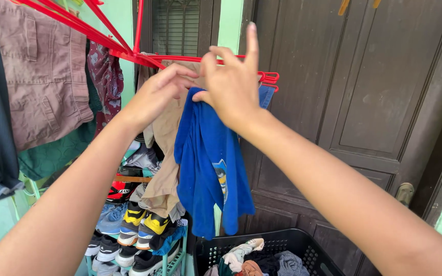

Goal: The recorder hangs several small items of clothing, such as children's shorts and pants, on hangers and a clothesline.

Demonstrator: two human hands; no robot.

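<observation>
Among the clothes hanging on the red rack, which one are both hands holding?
The blue garment: the left hand and right hand pinch its top edge. The tan piece beside it and the brown shorts hang untouched.

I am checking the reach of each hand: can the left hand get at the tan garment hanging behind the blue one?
Probably yes. The left hand is already up at the red rack, right beside the tan garment, and nothing lies between them; the blue garment hangs to its other side.

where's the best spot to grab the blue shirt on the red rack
Probably at its bunched top edge, where both hands already pinch it by the red rack. The blue shirt hangs limp below, so come from the front, level with the bar.
</observation>
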